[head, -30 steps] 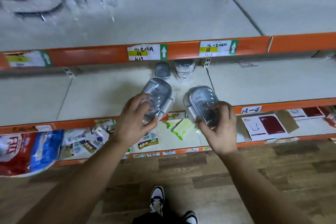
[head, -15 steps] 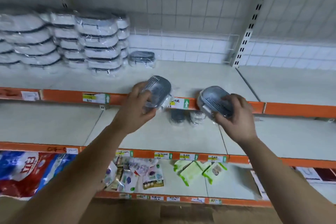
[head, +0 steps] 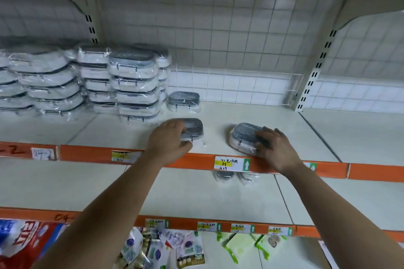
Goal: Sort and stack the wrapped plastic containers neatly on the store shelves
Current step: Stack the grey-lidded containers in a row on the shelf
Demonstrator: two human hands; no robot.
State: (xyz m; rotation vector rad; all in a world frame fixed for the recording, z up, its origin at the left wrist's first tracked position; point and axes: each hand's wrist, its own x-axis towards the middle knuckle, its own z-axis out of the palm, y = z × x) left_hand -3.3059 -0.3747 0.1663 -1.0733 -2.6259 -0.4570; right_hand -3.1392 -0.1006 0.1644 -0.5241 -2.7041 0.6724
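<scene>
**Wrapped containers: two units being set down on the shelf**

The fingers (head: pixel 175 125) of the left hand (head: pixel 169 137) are curling over the near end of the left-hand container (head: pixel 193 128), with the thumb pressing at its front edge. The fingers (head: pixel 265 135) of the right hand (head: pixel 275 148) are spreading across the lid of the right-hand container (head: pixel 243 135) and clamping its near side. Both units are resting on, or just reaching, the shelf (head: pixel 273 116) close behind its orange front strip (head: pixel 196 160), and they are sitting apart from each other.

Judged step: placement is taking place and neither hand is letting go yet. The next move is calling for sliding or lifting each unit toward the single container (head: pixel 184 100) at the back, which is standing just beside the tall stacks (head: pixel 133 85). Each lid needs to be kept level and each long side aligned with the unit below, so that a new column is building straight.

Appearance: each unit is showing a grey ribbed lid on a pale, rounded oblong base, with clear film clinging around it and glinting. The film is likely making the surfaces slippery, so a firm grip is advisable.
</scene>
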